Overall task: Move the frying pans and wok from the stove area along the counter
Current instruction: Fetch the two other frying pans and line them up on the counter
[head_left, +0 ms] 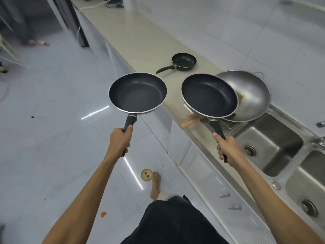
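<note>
My left hand (120, 140) grips the black handle of a dark frying pan (138, 92), held level in the air over the floor, left of the counter edge. My right hand (226, 149) grips the handle of a second dark frying pan (208, 95), held above the counter and overlapping the near rim of a steel wok (251, 94). The wok rests on the beige counter (140, 41) beside the sink; its wooden handle (189, 122) pokes out under the right pan. A small black frying pan (184, 61) lies farther along the counter, handle pointing left.
A double steel sink (270, 143) lies to the right of my right hand, with a tap (320, 124) at the wall. White cabinets run below the counter. My bare foot (155, 185) stands by a round floor drain (146, 175). Another person's foot (37, 42) shows far left.
</note>
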A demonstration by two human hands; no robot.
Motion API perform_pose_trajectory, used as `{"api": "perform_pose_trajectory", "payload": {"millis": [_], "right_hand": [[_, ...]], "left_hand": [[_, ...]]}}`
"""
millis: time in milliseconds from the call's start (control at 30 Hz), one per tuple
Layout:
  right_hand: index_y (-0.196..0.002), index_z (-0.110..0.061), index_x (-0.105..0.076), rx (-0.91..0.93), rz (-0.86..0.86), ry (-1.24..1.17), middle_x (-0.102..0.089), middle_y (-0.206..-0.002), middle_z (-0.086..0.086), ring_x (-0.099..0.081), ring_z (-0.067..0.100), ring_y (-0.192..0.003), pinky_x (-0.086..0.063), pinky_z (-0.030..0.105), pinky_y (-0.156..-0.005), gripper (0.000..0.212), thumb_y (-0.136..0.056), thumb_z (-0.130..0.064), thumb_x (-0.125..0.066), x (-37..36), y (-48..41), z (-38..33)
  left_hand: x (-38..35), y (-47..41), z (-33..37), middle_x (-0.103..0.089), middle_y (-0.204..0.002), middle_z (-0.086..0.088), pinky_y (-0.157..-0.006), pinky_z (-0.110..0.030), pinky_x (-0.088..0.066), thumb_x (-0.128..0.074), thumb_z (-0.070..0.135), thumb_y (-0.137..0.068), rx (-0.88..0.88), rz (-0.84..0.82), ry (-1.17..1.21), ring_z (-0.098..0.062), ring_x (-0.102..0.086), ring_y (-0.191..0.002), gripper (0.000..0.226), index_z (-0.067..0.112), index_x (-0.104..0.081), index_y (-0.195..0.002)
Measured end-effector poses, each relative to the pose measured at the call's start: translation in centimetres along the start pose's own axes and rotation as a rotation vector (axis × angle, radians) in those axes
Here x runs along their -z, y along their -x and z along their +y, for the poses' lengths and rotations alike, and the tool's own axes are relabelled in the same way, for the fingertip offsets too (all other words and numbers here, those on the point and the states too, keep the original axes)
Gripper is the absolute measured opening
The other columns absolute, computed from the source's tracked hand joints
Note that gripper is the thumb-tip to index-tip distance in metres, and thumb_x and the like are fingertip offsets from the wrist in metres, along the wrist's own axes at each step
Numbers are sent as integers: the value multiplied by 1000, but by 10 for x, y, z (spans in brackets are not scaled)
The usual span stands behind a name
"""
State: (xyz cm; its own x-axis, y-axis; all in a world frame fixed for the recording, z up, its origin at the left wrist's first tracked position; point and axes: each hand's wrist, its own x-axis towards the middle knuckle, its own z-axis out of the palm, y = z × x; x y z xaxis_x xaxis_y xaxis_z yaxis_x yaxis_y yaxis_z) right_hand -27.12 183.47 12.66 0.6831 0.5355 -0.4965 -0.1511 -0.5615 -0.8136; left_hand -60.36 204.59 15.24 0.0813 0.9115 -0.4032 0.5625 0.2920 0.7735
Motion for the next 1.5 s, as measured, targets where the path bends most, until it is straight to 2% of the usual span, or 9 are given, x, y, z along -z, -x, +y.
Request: {"api": "perform_pose_trajectory", "payload": {"millis": [100, 200, 367, 600, 767, 933, 1067, 1200, 1500], "right_hand": [[-77, -22, -44, 7, -6, 27, -34, -43, -9, -28, 11, -32, -23, 19, -39, 36, -92, -51, -60, -40, -38, -38], [-72, -21, -52, 24, -3, 37, -38, -44, -6, -29, 11, -31, -24, 19, -37, 36, -92, -50, -62, -76, -80, -82], [-82, -17, -60, 42, -26, 53, -41, -43, -8, -33, 11, -32, -28, 22, -36, 34, -84, -51, -65, -132, -148, -149], [-80, -18, -49, 3, -19, 58, -39, -43, -9, -33, 13, -34, -27, 24, -43, 35, -87, -50, -63, -193, -220, -217], [-80, -18, -52, -17, 7, 86, -41, -46, -8, -35, 10, -33, -30, 21, -36, 34, -91, -48, -62, -245, -265, -264], [-80, -19, -50, -38, 44, 67, -40, -48, -6, -34, 11, -34, -28, 21, -36, 35, -93, -49, -62, -314, -313, -314], [-83, -13, -60, -69, 92, 29, -40, -45, -7, -34, 10, -32, -28, 20, -35, 37, -93, -48, -61, -380, -349, -352], [-81, -15, -54, -107, 124, -7, -42, -48, -4, -35, 10, -32, -30, 20, -33, 33, -94, -44, -63, -440, -375, -387], [-78, -15, -52, -161, 200, -15, -44, -49, -2, -37, 10, -30, -31, 20, -31, 34, -97, -42, -61, -522, -445, -438]], "left_hand": [[14, -55, 19, -50, -63, -8, -35, -19, -33, -49, 48, -96, 1, 10, -17, -17, -39, -38, 41, 11, -49, -78], [26, -110, 43, -50, -63, -9, -38, -22, -34, -48, 48, -95, 20, 13, -19, -20, -40, -40, 40, 12, -50, -78], [48, -202, 85, -48, -64, -9, -37, -21, -34, -48, 46, -96, 15, 32, -18, -19, -39, -41, 39, 11, -50, -79], [71, -304, 123, -49, -62, -8, -36, -19, -32, -49, 44, -97, 29, 49, 32, -18, -40, -38, 40, 10, -49, -77], [93, -387, 142, -50, -62, -11, -35, -19, -33, -51, 44, -99, -1, 46, 13, -21, -44, -38, 43, 9, -48, -76], [136, -489, 163, -48, -64, -12, -34, -18, -32, -54, 46, -98, -4, 7, -1, -20, -42, -39, 44, 8, -49, -76], [184, -577, 186, -49, -59, -9, -37, -21, -32, -55, 48, -94, -26, -31, -59, -21, -42, -35, 44, 10, -48, -74], [221, -657, 210, -49, -59, -8, -37, -21, -33, -55, 50, -93, -74, -55, -103, -20, -42, -33, 44, 11, -48, -74], [230, -810, 269, -50, -62, -9, -37, -20, -30, -54, 55, -91, -95, -139, -135, -22, -41, -35, 45, 12, -49, -76]]}}
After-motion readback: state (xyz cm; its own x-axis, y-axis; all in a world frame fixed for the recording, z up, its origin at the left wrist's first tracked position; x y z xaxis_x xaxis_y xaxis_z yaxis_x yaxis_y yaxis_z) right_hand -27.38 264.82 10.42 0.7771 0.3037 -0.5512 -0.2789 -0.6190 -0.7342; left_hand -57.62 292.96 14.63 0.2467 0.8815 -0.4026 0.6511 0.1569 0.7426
